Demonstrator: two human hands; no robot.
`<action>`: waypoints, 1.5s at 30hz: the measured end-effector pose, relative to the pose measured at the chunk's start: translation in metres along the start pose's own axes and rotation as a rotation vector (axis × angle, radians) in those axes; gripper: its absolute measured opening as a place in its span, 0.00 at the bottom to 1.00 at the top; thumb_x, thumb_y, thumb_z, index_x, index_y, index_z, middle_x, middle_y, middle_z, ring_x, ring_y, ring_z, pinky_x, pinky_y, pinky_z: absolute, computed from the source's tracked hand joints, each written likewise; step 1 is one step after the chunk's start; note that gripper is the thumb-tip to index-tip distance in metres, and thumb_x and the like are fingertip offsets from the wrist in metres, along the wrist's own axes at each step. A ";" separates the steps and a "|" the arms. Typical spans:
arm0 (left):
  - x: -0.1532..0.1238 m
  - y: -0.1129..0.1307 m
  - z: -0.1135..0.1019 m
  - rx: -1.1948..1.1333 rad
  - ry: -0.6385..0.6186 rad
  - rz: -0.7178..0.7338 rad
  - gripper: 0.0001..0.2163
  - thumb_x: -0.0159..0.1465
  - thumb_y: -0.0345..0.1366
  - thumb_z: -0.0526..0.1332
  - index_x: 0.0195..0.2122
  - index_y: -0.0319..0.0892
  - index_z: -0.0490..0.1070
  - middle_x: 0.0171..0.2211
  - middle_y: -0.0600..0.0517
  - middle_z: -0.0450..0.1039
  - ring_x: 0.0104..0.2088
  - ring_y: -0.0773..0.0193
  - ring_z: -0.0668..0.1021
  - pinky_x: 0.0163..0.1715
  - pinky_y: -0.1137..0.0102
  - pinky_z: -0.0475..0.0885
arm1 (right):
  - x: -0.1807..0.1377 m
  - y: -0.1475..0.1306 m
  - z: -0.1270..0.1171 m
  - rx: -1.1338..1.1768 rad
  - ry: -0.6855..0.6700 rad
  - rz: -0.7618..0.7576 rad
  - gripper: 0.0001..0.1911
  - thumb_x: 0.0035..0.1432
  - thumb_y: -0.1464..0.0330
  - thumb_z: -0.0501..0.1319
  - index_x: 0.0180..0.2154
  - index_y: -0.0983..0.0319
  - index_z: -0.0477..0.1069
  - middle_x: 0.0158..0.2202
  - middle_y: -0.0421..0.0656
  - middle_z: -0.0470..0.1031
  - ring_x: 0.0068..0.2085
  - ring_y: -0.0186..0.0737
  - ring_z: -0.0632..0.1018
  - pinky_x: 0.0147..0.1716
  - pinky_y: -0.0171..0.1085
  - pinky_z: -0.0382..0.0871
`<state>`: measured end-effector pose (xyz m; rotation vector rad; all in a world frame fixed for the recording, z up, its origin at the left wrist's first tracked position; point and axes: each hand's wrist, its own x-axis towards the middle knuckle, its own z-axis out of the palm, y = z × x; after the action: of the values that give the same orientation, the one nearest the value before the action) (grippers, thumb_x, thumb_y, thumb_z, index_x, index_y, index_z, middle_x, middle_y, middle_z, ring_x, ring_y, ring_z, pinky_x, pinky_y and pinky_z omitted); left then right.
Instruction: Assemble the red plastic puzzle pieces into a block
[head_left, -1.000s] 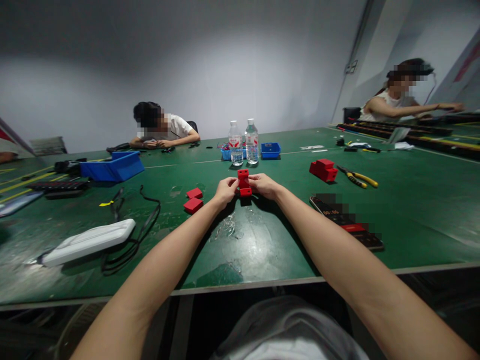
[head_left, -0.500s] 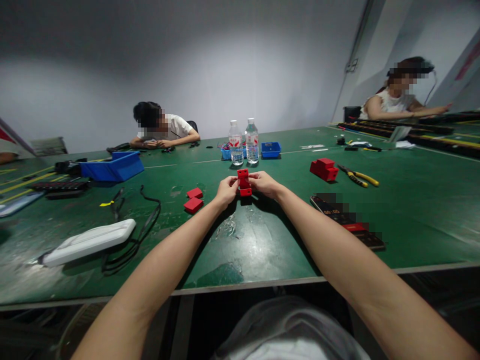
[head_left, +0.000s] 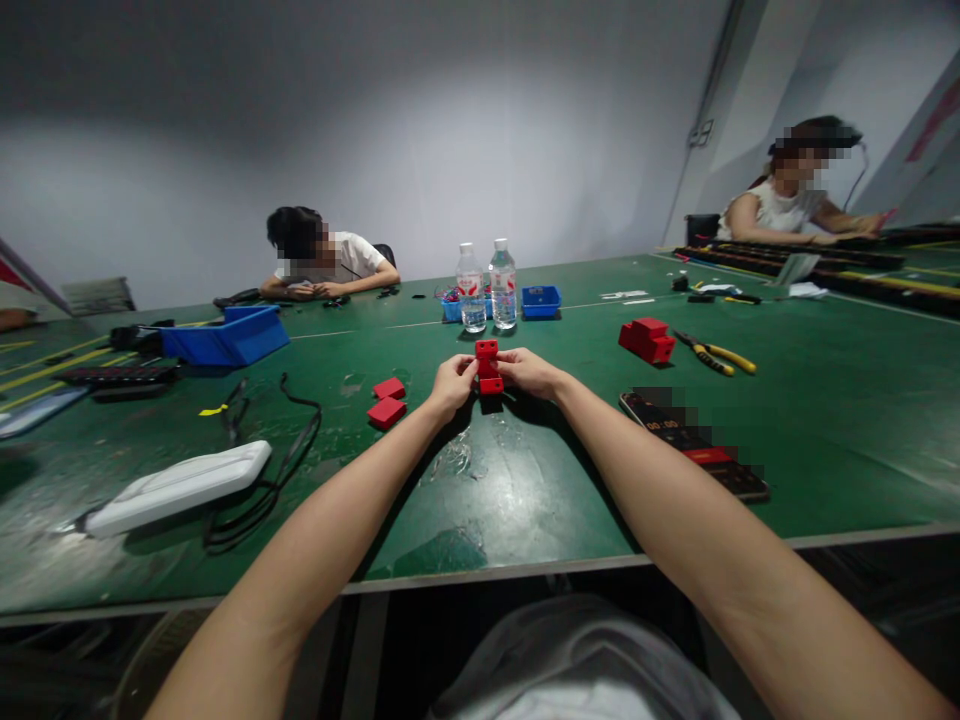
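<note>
Between my two hands stands a small red block-shaped part, with dark holes in its top and bottom ends and a recess in the middle. The fingers of my left hand pinch its left side. From the right, my right hand grips the opposite side with thumb and forefinger. Fingertips hide part of both sides. To the left lie two flat red pieces, an upper one and a lower one. A larger red block rests further right, beside yellow-handled pliers.
Two water bottles and a small blue bin stand beyond my hands. A larger blue bin, a white device and a black cord are at left. A phone lies right. Two people sit across the green table.
My hands and the red part hold almost the same position. The view has shifted very slightly. The person at the far right has moved a hand.
</note>
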<state>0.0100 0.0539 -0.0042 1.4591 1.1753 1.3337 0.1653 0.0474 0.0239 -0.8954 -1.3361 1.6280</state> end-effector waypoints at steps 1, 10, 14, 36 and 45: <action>0.000 0.000 0.000 -0.003 0.002 0.002 0.10 0.59 0.38 0.64 0.37 0.36 0.74 0.29 0.49 0.77 0.27 0.68 0.75 0.27 0.74 0.69 | 0.000 0.000 0.000 0.004 0.004 -0.001 0.09 0.58 0.80 0.60 0.37 0.67 0.78 0.28 0.42 0.80 0.27 0.31 0.79 0.33 0.29 0.74; -0.002 0.006 0.003 -0.075 -0.002 -0.038 0.06 0.59 0.34 0.64 0.36 0.37 0.73 0.28 0.51 0.76 0.25 0.70 0.74 0.28 0.74 0.69 | 0.006 0.004 -0.001 0.026 0.061 -0.017 0.08 0.60 0.80 0.58 0.36 0.67 0.75 0.28 0.43 0.79 0.27 0.32 0.79 0.31 0.30 0.75; -0.003 0.008 0.003 -0.099 -0.021 -0.042 0.06 0.59 0.34 0.64 0.35 0.37 0.73 0.28 0.51 0.76 0.26 0.69 0.74 0.29 0.74 0.69 | 0.011 0.008 -0.003 0.004 0.060 -0.043 0.06 0.58 0.79 0.60 0.36 0.66 0.75 0.28 0.43 0.79 0.27 0.32 0.79 0.31 0.30 0.75; -0.006 0.010 0.004 -0.054 0.004 -0.030 0.05 0.60 0.33 0.62 0.35 0.37 0.72 0.27 0.51 0.74 0.25 0.69 0.73 0.28 0.74 0.69 | 0.011 0.006 -0.002 -0.103 0.023 -0.080 0.12 0.55 0.82 0.54 0.32 0.66 0.74 0.27 0.42 0.79 0.26 0.32 0.76 0.29 0.30 0.70; 0.001 0.000 0.002 -0.098 0.007 0.016 0.08 0.58 0.36 0.65 0.34 0.37 0.73 0.30 0.49 0.77 0.30 0.66 0.76 0.33 0.72 0.71 | 0.014 0.009 -0.002 -0.138 0.006 -0.102 0.10 0.58 0.81 0.55 0.34 0.66 0.73 0.29 0.41 0.79 0.27 0.31 0.76 0.31 0.30 0.71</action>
<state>0.0125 0.0546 -0.0044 1.3979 1.0897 1.3881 0.1599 0.0600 0.0147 -0.8967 -1.4799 1.4689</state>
